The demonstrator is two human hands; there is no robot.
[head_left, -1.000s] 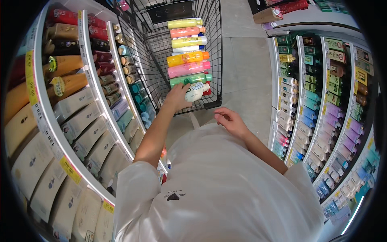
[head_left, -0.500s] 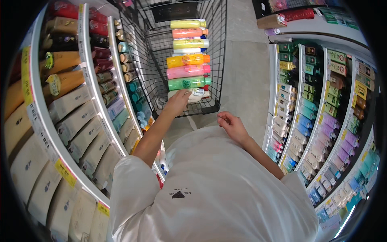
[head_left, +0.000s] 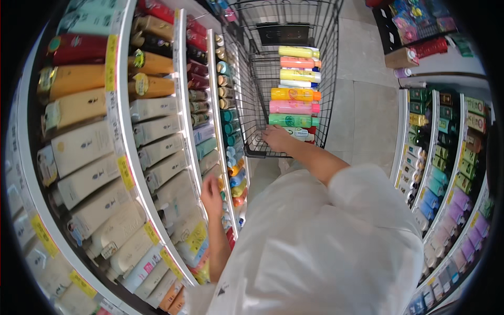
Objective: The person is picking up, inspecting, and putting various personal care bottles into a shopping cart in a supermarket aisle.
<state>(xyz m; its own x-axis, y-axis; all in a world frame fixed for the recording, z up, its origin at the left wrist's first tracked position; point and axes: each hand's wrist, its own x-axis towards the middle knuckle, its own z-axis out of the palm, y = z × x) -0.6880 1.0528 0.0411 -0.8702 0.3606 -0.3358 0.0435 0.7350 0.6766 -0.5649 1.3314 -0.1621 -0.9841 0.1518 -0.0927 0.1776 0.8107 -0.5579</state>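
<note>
My right hand (head_left: 276, 138) reaches into the shopping cart (head_left: 255, 154) and lies over the left part of a white bottle (head_left: 302, 132), fingers bent at its end. The bottle's right part shows beyond my wrist. Just behind it lies a green bottle (head_left: 291, 121), then a pink bottle (head_left: 291, 107) and an orange-yellow bottle (head_left: 292, 94). Farther back, several more lie crosswise in the row, among them a yellow bottle (head_left: 296, 51). My left hand (head_left: 211, 197), slightly blurred, is raised beside the left shelves, fingers loosely bent, with nothing seen in it.
Tall shelves (head_left: 181, 131) on the left carry tubes and bottles, close to my left arm. More bottle shelves (head_left: 433, 157) stand on the right. Grey tiled floor (head_left: 362, 105) runs between the cart and those shelves. A display bin (head_left: 415, 31) stands at the far right.
My left hand has left the white bottle and moved out of the cart, over to the left shelves. My right hand has come into the cart onto that bottle. My view has swung left.
</note>
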